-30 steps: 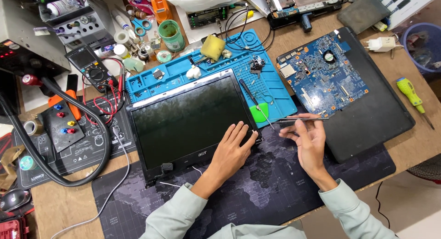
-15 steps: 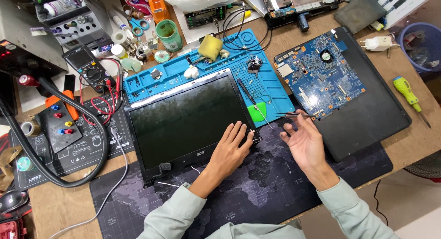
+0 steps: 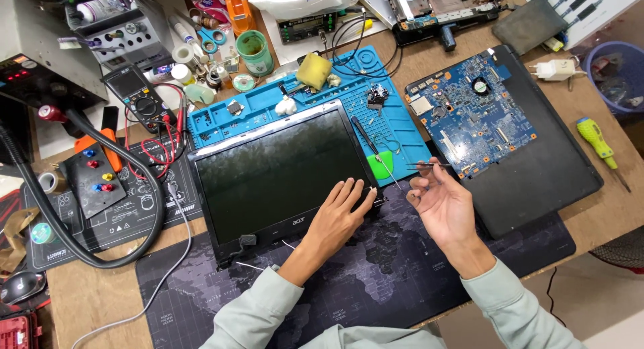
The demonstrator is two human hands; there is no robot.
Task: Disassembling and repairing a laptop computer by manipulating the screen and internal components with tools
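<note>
Head view looks straight down on a crowded repair table (image 3: 87, 295). The left hand (image 3: 339, 218) lies flat, fingers spread, on the lower right corner of the laptop screen panel (image 3: 278, 171), pressing on the bezel near the hinge as if to keep the panel from sliding; its grip is open, closed around nothing. The panel itself lies face up, half on the blue silicone work mat (image 3: 396, 121) and half on the dark map-printed desk mat (image 3: 376, 282), which would keep it off the bare wood. The right hand (image 3: 443, 208) hovers palm up just beside that corner, pinching thin tweezers (image 3: 429, 165) between thumb and fingertips, tips pointing left. A blue motherboard (image 3: 469, 121) rests on the black laptop base (image 3: 537, 181), set aside to the right, within reach. A yellow screwdriver (image 3: 597, 142) lies further right.
</note>
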